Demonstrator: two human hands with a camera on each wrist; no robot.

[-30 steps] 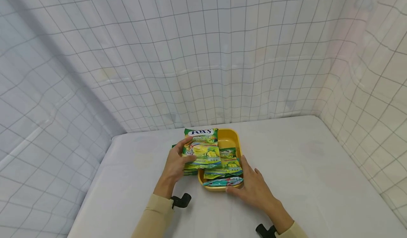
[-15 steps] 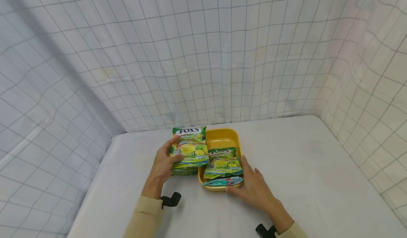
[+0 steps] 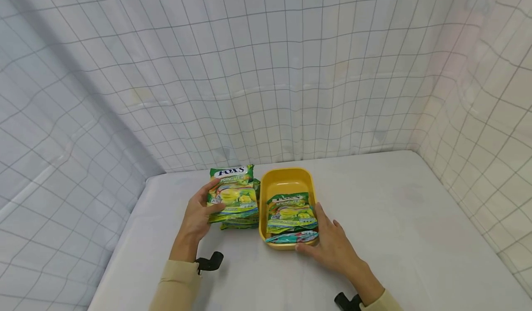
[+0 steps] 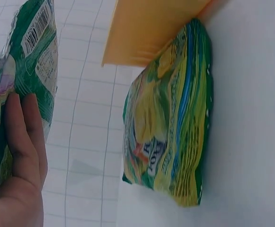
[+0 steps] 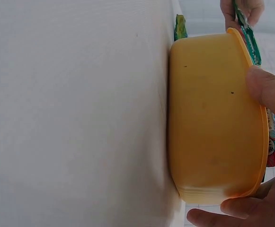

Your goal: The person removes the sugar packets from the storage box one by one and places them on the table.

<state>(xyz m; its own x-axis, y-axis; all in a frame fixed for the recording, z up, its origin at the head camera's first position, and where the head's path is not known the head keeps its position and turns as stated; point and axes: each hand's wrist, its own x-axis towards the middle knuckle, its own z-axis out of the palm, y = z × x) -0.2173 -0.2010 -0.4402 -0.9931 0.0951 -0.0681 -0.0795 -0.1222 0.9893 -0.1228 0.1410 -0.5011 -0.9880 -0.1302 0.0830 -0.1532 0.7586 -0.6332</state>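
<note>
My left hand (image 3: 197,214) grips a green-and-yellow Fox's Spring Tea candy bag (image 3: 233,194), thumb on its front. Fingers lie against the bag's back in the left wrist view. Just below, another green candy bag (image 4: 163,113) lies on the white table beside a yellow plastic container (image 3: 287,175), partly hidden by the held bag in the head view. My right hand (image 3: 334,244) holds the container's near right corner, thumb at the front rim and fingers along the right side. Inside, a Spring Tea bag (image 3: 291,213) lies toward the near end, with a teal packet (image 3: 292,237) in front.
White table surface (image 3: 382,209) extends left and right of the container. Grid-patterned white sheets (image 3: 291,94) hang behind the table and on both sides. The container's far end shows bare yellow floor.
My left hand has moved left with the candy bag, from over the container's left part to above the bag on the table. My right hand and the container have stayed put.
</note>
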